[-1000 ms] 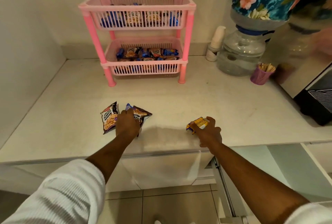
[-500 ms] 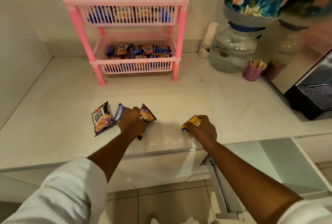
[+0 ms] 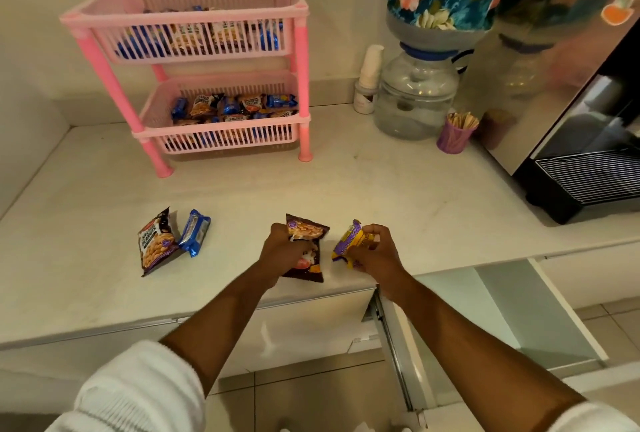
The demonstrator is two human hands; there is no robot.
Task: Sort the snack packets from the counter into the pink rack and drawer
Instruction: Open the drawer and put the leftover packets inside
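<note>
Head view looks down past two white sleeves, cut off by the lower edge, to an open drawer (image 3: 512, 310) at the lower right, pulled out under the worktop (image 3: 398, 189); what shows of its inside is a pale floor. Both forearms reach forward over the worktop's front edge. The left hand (image 3: 282, 253) curls round a dark peanut packet (image 3: 306, 251), whose lower half its fingers partly cover. Just beside it, the right hand (image 3: 375, 251) grips a yellow-and-purple packet (image 3: 351, 241), crumpled so its print cannot be read. To the left, well apart from the hands, a salted-peanut packet (image 3: 154, 243) and a blue packet (image 3: 195, 232) lie on the worktop, touching each other. Farther back stands the pink rack (image 3: 194, 85): its lower basket holds a heap of blue and peanut packets, and its upper basket holds more, seen only through the slats. At the right rear are a purple cup (image 3: 452, 139) of wooden sticks, a water dispenser (image 3: 415, 95) under a floral cover, and a machine (image 3: 581, 168) cut off by the frame.
</note>
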